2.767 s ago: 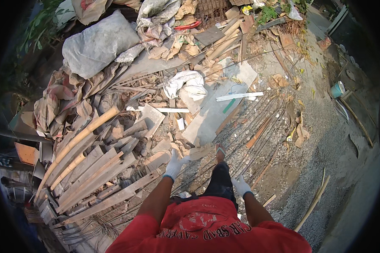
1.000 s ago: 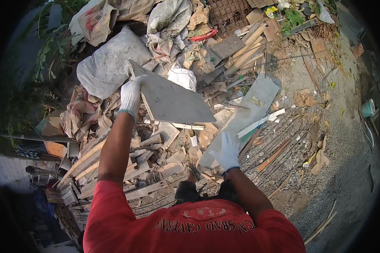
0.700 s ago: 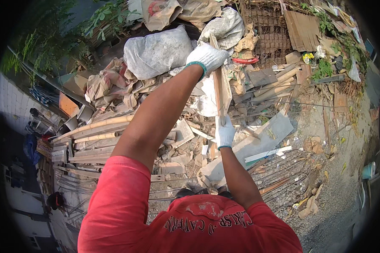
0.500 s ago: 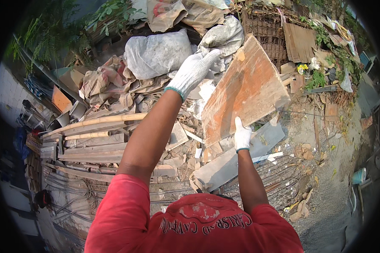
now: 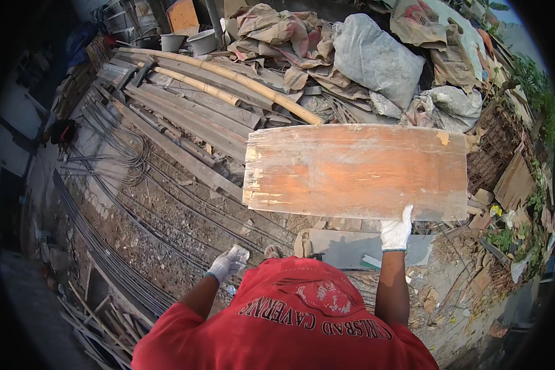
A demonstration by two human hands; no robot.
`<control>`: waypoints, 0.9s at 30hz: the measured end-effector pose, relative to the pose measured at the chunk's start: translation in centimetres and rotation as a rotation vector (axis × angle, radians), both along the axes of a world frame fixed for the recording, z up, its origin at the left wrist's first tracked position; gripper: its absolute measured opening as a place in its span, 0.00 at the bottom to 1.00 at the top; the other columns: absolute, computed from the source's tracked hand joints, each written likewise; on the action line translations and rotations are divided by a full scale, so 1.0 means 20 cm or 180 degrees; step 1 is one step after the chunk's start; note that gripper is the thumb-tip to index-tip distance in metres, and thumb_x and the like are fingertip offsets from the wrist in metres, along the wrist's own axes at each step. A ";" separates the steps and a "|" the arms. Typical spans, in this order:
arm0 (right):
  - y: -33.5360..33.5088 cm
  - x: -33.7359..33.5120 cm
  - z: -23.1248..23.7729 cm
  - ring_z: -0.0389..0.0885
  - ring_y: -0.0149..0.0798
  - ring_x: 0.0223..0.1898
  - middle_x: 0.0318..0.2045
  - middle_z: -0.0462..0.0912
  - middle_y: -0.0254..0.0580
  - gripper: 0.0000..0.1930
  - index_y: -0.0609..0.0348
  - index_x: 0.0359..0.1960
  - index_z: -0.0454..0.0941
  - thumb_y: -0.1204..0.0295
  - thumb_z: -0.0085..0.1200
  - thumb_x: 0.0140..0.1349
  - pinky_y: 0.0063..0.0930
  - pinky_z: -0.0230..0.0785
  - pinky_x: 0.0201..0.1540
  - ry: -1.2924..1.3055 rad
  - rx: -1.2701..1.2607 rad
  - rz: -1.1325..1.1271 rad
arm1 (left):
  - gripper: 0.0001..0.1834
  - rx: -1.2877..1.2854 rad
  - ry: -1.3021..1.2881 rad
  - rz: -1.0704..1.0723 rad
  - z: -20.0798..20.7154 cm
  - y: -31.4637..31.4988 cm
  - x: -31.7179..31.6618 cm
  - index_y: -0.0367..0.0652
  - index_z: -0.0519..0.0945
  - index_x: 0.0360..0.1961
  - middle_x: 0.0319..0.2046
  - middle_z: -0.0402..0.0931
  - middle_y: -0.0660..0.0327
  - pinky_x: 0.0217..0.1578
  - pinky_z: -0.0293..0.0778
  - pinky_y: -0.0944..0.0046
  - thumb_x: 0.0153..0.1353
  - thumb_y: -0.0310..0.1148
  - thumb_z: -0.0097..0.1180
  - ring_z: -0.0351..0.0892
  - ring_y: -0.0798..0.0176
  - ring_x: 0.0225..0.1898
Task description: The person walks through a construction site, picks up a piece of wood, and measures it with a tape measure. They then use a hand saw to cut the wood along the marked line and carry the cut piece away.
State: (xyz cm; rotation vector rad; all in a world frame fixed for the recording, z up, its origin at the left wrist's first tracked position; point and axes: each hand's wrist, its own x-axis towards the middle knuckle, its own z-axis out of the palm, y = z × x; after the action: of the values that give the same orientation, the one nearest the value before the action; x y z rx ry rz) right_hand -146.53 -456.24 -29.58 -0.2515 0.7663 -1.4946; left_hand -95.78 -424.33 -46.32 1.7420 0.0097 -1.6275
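Note:
A worn wooden board [image 5: 356, 171], orange-brown with pale scuffs and splintered left end, is held up in front of me, its long side running left to right. My right hand [image 5: 395, 233], in a white knitted glove, grips its lower edge near the right end, thumb up on the near face. The fingers behind the board are hidden. My left hand [image 5: 228, 264], gloved too, hangs low to the left, away from the board, over the ground by the metal rods. Its fingers are loosely stretched out, with nothing seen in them.
A grey flat panel [image 5: 351, 249] lies on the ground below the board. Bamboo poles [image 5: 228, 75] and timber planks [image 5: 185, 114] lie to the left, near long metal rods [image 5: 105, 237]. Behind are a filled whitish sack [image 5: 376, 58], crumpled paper bags [image 5: 277, 28] and buckets [image 5: 202, 42].
The board has turned from a slant to nearly level. My left hand has dropped from beside the sacks to low left. My view has swung leftward; the right hand keeps its grip.

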 end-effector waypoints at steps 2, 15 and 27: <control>-0.04 0.38 0.03 0.74 0.56 0.75 0.74 0.76 0.48 0.36 0.54 0.78 0.67 0.45 0.57 0.78 0.65 0.69 0.75 -0.0173 -0.0099 0.0441 | 0.30 -0.0660 0.0252 -0.0017 0.07 -0.06 0.05 0.45 0.76 0.68 0.52 0.84 0.60 0.38 0.78 0.59 0.75 0.52 0.66 0.84 0.62 0.38; 0.55 2.57 -0.18 0.77 0.61 0.71 0.73 0.76 0.54 0.36 0.57 0.80 0.64 0.57 0.63 0.78 0.68 0.75 0.71 -0.0242 0.0934 0.4533 | 0.28 -0.3306 0.1064 0.4093 0.60 0.05 0.46 0.32 0.69 0.71 0.69 0.75 0.37 0.69 0.78 0.28 0.80 0.41 0.58 0.77 0.34 0.71; 0.33 3.52 -0.39 0.67 0.68 0.78 0.81 0.62 0.59 0.40 0.50 0.86 0.52 0.55 0.57 0.81 0.68 0.72 0.74 0.0438 0.0075 0.4672 | 0.25 -0.3142 0.0214 0.6207 0.66 0.91 0.80 0.29 0.70 0.70 0.67 0.77 0.37 0.66 0.83 0.32 0.77 0.28 0.57 0.79 0.33 0.69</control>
State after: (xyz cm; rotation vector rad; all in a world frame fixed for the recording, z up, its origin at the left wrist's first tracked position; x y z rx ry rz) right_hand -76.11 -449.64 -37.43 -0.7078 0.4636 -0.0752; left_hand -79.77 -406.10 -33.05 0.2924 0.6017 -0.0381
